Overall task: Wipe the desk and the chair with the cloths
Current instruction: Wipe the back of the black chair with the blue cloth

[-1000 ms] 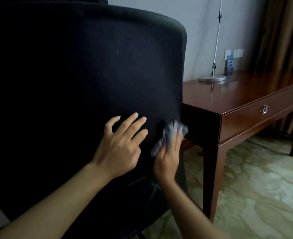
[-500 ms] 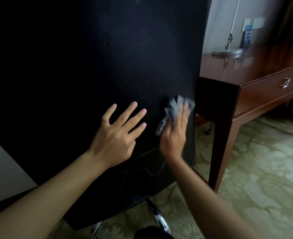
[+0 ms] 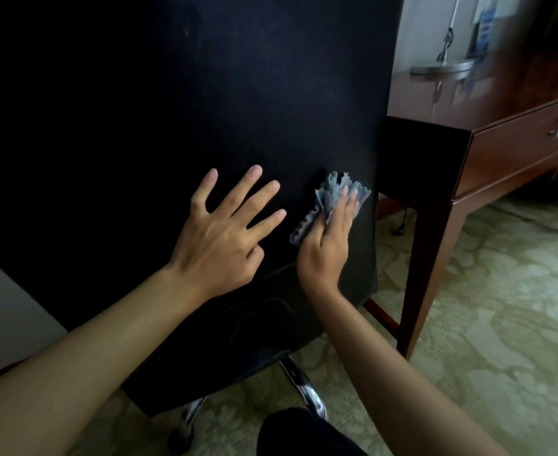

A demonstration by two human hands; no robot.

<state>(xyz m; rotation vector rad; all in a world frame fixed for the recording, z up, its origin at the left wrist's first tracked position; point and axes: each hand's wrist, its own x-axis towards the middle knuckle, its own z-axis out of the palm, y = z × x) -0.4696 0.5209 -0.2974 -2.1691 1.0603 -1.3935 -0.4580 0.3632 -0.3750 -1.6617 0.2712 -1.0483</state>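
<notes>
I see the wooden desk (image 3: 517, 149) standing on patterned carpet (image 3: 488, 324), a lamp base (image 3: 442, 68) on its top.

Two bare forearms, no sleeves, left hand (image 3: 220, 238), right hand (image 3: 325, 250), short plain nails, dark-clad knee (image 3: 300, 432)

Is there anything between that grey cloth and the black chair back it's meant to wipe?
Nothing visible. The right hand presses the crumpled grey cloth flat against the black fabric chair back; the left hand rests beside it.
</notes>
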